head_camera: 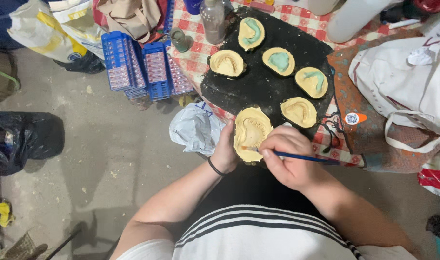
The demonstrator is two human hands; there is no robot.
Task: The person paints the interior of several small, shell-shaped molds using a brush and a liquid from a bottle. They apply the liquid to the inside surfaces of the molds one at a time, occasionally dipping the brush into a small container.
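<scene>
Now left hand (226,151) cups yellow cast (251,132), right hand (288,161) w/ brush (297,156) tilted.

White shirt (258,236), black stripes; black band (214,167) on left wrist.

A pale yellow plaster dental cast (251,133) lies tilted at the table edge, a thin blue-handled brush (297,156) touching it.

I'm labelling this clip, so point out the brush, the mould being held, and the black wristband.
brush (297,156), head view, on its blue handle beside the right hand.
mould (251,129), head view, on the middle of the yellow cast.
wristband (214,167), head view, on the black band at the left wrist.
</scene>
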